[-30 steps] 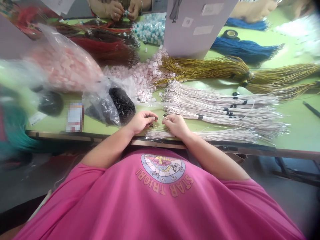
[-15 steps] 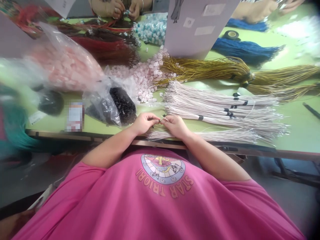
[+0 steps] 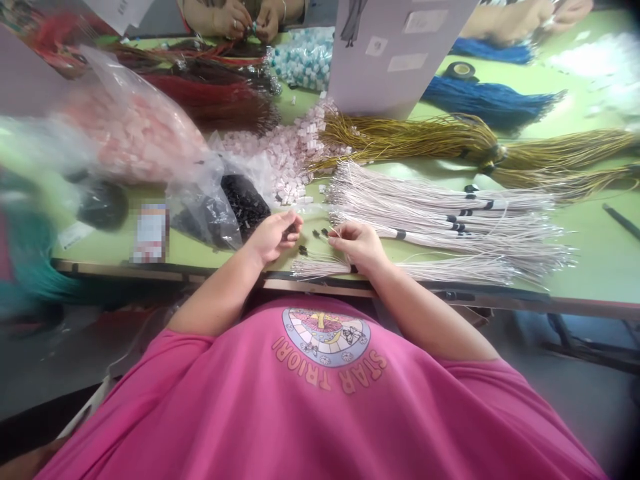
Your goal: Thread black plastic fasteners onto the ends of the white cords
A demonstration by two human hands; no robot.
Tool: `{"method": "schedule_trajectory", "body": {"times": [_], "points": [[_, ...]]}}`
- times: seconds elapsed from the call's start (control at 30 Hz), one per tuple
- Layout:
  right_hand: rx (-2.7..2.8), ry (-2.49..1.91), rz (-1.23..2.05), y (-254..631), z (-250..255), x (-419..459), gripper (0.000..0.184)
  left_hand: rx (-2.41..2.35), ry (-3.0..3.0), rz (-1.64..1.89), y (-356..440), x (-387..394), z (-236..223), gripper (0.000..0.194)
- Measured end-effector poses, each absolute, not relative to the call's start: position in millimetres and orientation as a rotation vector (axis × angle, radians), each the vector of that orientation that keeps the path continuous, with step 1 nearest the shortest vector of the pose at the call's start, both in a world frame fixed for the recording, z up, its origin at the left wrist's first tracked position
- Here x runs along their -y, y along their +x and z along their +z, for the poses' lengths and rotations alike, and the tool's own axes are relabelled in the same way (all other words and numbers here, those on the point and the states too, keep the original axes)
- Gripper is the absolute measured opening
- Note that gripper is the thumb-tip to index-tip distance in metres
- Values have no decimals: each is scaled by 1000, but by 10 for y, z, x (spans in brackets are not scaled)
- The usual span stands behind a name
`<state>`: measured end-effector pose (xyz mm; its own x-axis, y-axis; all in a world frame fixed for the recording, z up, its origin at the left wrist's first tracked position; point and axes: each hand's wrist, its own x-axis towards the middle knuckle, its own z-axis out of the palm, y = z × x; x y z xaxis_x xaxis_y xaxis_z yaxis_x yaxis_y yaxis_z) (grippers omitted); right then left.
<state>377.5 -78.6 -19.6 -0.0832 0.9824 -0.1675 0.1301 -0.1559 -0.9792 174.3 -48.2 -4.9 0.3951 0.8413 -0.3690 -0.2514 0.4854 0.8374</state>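
My left hand [image 3: 274, 237] is beside the open end of a plastic bag of small black connector housings [image 3: 245, 203]. Its fingers are curled, and something dark shows between them that I cannot make out. Facing it, my right hand [image 3: 359, 245] pinches a thin white wire [image 3: 339, 233] near its end. Between the hands, a few black connector housings [image 3: 303, 250] lie near the table edge. Under my right hand runs a small bundle of white wires [image 3: 440, 271]. Larger taped bundles of white wires [image 3: 430, 213] lie just behind.
Loose pale pink connectors [image 3: 300, 147] are heaped behind the bag, beside a bag of pink pieces [image 3: 135, 133]. Yellow-brown wires [image 3: 415, 137] and blue wires [image 3: 490, 100] lie farther back. A grey upright panel [image 3: 390, 60] stands mid-table. Other people's hands [image 3: 250, 20] work across the table.
My hands were together at the wire end and are now apart. The left has moved left toward the black housings; the right has shifted slightly right.
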Motion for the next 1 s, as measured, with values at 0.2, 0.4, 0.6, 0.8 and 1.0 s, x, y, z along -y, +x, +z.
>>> {"method": "schedule_trajectory", "body": {"times": [0.2, 0.4, 0.6, 0.8, 1.0], "points": [[1414, -1403, 1331, 3748, -138, 818, 18, -794, 754, 666, 1744, 511, 35, 18], [1533, -1438, 1254, 3748, -79, 833, 20, -850, 837, 645, 1831, 548, -72, 18], [1617, -1463, 1204, 3739, -88, 817, 14, -870, 921, 635, 1851, 571, -119, 32], [1496, -1460, 1360, 3738, -72, 827, 15, -844, 956, 669, 1859, 573, -138, 22], [1540, -1449, 1286, 3737, -89, 829, 23, -899, 953, 673, 1882, 571, -116, 26]]}}
